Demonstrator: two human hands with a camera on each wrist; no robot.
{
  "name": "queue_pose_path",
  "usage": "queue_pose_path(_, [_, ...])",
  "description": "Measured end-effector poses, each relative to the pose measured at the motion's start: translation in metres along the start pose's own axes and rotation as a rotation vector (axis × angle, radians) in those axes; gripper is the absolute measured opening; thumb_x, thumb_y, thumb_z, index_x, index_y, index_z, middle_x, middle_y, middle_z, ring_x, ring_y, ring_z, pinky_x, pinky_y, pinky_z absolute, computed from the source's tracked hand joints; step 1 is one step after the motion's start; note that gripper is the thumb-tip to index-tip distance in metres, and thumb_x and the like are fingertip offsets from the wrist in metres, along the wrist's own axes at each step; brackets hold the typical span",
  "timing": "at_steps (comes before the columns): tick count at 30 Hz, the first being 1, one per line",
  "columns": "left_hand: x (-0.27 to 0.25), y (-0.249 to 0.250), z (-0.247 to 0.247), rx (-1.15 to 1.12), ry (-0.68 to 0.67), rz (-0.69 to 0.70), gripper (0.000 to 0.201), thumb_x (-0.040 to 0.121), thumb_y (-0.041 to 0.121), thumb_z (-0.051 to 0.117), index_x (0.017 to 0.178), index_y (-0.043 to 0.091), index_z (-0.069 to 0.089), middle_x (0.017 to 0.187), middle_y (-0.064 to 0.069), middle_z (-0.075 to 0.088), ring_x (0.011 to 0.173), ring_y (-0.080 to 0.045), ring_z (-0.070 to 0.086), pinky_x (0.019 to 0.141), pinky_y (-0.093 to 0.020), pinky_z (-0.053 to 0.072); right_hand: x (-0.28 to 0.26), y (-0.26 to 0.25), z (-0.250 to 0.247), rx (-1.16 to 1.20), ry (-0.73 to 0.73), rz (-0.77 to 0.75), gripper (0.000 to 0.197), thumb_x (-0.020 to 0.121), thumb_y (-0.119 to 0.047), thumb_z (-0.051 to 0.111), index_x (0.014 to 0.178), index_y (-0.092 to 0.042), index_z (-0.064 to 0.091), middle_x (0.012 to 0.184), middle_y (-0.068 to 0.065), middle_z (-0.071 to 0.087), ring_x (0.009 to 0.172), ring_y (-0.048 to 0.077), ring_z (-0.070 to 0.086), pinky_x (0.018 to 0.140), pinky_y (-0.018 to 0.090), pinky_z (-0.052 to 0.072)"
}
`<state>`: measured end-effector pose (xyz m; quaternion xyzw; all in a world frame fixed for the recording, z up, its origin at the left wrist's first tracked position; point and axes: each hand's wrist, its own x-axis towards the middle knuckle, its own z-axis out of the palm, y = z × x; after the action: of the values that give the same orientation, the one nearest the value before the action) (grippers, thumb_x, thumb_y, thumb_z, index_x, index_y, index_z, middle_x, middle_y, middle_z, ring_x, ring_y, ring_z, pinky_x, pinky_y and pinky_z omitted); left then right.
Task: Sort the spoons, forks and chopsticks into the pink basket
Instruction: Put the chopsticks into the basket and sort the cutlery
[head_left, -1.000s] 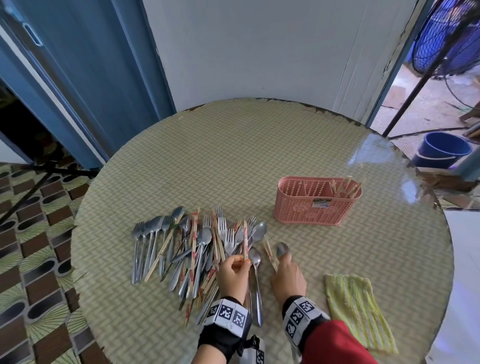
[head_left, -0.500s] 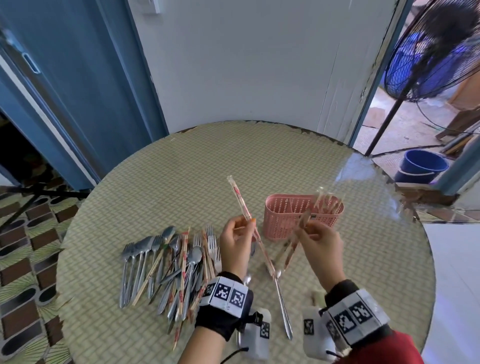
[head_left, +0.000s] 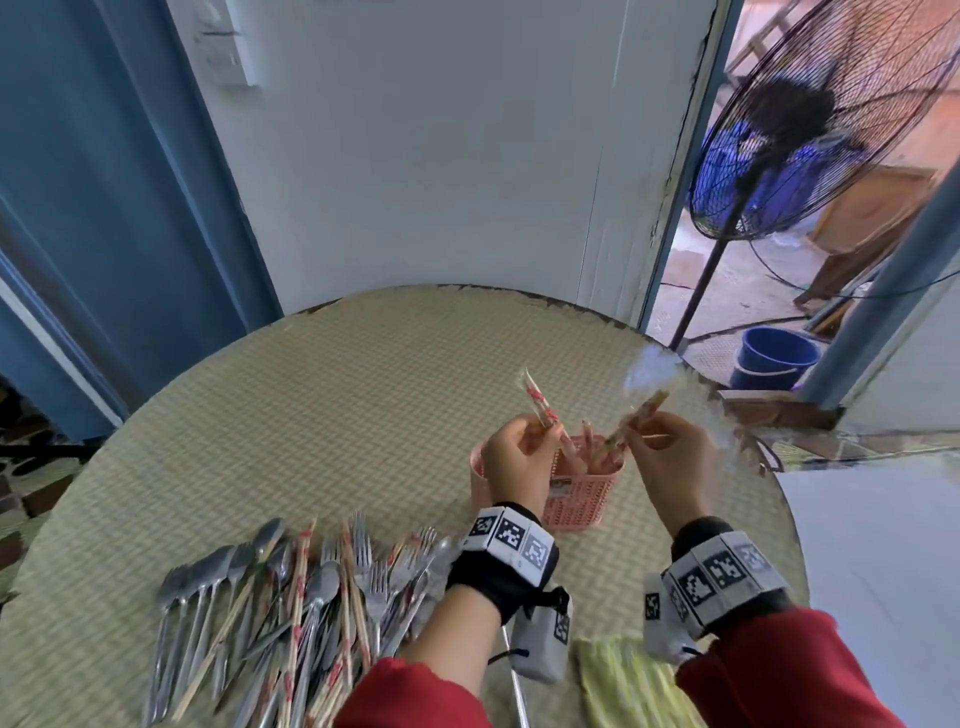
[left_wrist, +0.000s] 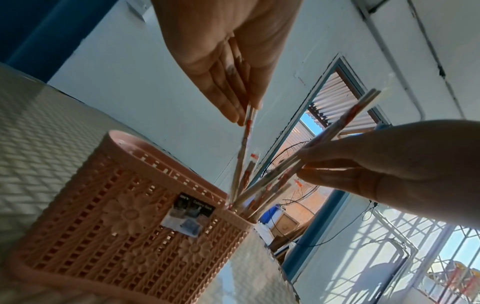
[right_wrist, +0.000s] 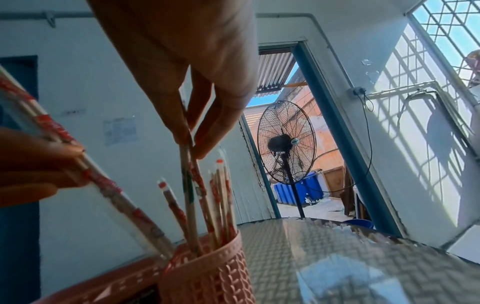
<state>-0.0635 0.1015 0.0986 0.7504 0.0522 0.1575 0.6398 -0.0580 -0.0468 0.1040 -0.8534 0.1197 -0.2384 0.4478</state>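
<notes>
Here, in the head view, the left hand (head_left: 522, 457) has its fingers curled round a wrapped pair of chopsticks (head_left: 540, 405), pinched between thumb and fingertips; the pair leans up and to the left, its lower end going down into the pink basket (head_left: 582, 499) just beyond the hand. The right hand (head_left: 672, 462) likewise pinches a second wrapped pair (head_left: 636, 418), which leans up and to the right, lower end in the same basket. The basket stands on the round table (head_left: 337, 405), between and just beyond the two hands. Nearer than the left wrist lies a heap of spoons, forks and chopsticks (head_left: 296, 603); beside the right forearm lies a yellow-green cloth (head_left: 623, 686).

From the left wrist, the left hand (left_wrist: 228, 67) is nearly straight-fingered yet presses its pair (left_wrist: 245, 139) between fingers and thumb, long axis almost upright, tip down in the basket's right end compartment (left_wrist: 241, 211). A small label (left_wrist: 187, 216) sits on the basket wall (left_wrist: 116, 216); its writing is too blurred to read. The right hand (left_wrist: 376, 164) grips its pair (left_wrist: 345, 127) slanted.

From the right wrist, the right hand (right_wrist: 192, 67) pinches its pair (right_wrist: 188, 185) with fingertip and thumb, standing near upright in the basket (right_wrist: 207, 273) among other wrapped chopsticks (right_wrist: 221, 195). The left hand (right_wrist: 33, 164) holds its pair (right_wrist: 109, 189) slanting down into the basket. A standing fan (right_wrist: 285, 142) is beyond.
</notes>
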Motion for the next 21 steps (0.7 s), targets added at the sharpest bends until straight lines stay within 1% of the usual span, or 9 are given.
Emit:
queue_pose_path(3, [0.003,-0.003,0.015,0.010,-0.017,0.007,0.005,0.084,0.014,0.066,0.085,0.010,0.068,0.076,0.006,0.068,0.064,0.007,0.061,0.062,-0.006,0.046,0.005,0.010,0.006,-0.045,-0.047,-0.028,0.007,0.076,-0.011,0.072,0.082,-0.009,0.073,0.078,0.009,0.069,0.069,0.020,0.064,0.066,0.030,0.049])
queue_pose_path(6, [0.008,-0.008,0.028,-0.016,-0.012,-0.009,0.005,0.083,0.013,0.067,0.087,0.009,0.068,0.075,0.006,0.069,0.065,0.004,0.063,0.064,-0.010,0.050,0.008,0.014,0.012,-0.046,-0.079,-0.060,0.007,0.073,-0.010,0.075,0.080,-0.009,0.073,0.076,0.006,0.066,0.071,0.021,0.062,0.068,0.032,0.049])
queue_pose_path(8, [0.010,-0.013,0.035,0.021,-0.031,-0.019,0.006,0.083,0.012,0.066,0.088,0.008,0.068,0.076,0.005,0.069,0.068,-0.001,0.064,0.069,-0.016,0.053,0.007,0.014,0.015,-0.063,-0.112,-0.068,0.005,0.074,-0.010,0.074,0.079,-0.010,0.074,0.072,0.002,0.064,0.070,0.021,0.062,0.066,0.028,0.045])
queue_pose_path(10, [0.010,-0.018,0.040,0.068,-0.112,-0.049,0.010,0.083,0.011,0.066,0.091,0.007,0.069,0.082,0.000,0.070,0.074,-0.009,0.064,0.074,-0.024,0.053,0.003,0.013,0.018,-0.085,-0.194,-0.068,0.005,0.076,-0.011,0.073,0.081,-0.010,0.075,0.069,0.000,0.065,0.071,0.020,0.064,0.063,0.023,0.045])
queue_pose_path(12, [0.008,-0.024,0.042,0.137,-0.189,-0.076,0.012,0.082,0.011,0.067,0.092,0.006,0.069,0.084,-0.002,0.069,0.076,-0.012,0.062,0.075,-0.029,0.052,-0.001,0.013,0.019,-0.083,-0.248,-0.055,0.009,0.078,-0.011,0.071,0.086,-0.008,0.074,0.074,0.003,0.069,0.072,0.017,0.065,0.064,0.017,0.047])
queue_pose_path(14, [0.007,-0.029,0.042,0.182,-0.199,-0.092,0.021,0.081,0.016,0.067,0.100,0.008,0.066,0.092,-0.003,0.070,0.080,-0.012,0.063,0.074,-0.027,0.053,-0.004,0.015,0.020,-0.027,-0.221,-0.040,0.013,0.079,-0.011,0.071,0.092,-0.007,0.072,0.078,0.004,0.070,0.071,0.013,0.065,0.061,0.008,0.047])
queue_pose_path(16, [0.004,-0.030,0.041,0.132,-0.183,-0.116,0.030,0.083,0.020,0.066,0.112,0.014,0.061,0.099,0.000,0.068,0.084,-0.008,0.063,0.073,-0.018,0.051,-0.007,0.015,0.021,0.008,-0.174,-0.049,0.012,0.079,-0.009,0.071,0.091,-0.008,0.071,0.078,0.001,0.069,0.070,0.010,0.065,0.057,0.004,0.044])
queue_pose_path(19, [0.000,-0.030,0.035,0.113,-0.161,-0.064,0.022,0.087,0.018,0.062,0.109,0.012,0.065,0.101,-0.001,0.069,0.087,-0.007,0.064,0.076,-0.014,0.049,-0.010,0.016,0.024,0.028,-0.179,-0.037,0.007,0.080,-0.006,0.069,0.087,-0.007,0.071,0.079,0.004,0.071,0.070,0.009,0.064,0.062,0.006,0.043])
queue_pose_path(21, [-0.002,-0.032,0.033,0.167,-0.197,-0.047,0.021,0.090,0.015,0.059,0.108,0.008,0.067,0.103,-0.006,0.070,0.092,-0.012,0.065,0.081,-0.019,0.050,-0.012,0.017,0.027,-0.016,-0.244,-0.003,0.009,0.082,-0.003,0.065,0.087,-0.006,0.072,0.080,0.007,0.072,0.073,0.014,0.064,0.067,0.018,0.046])
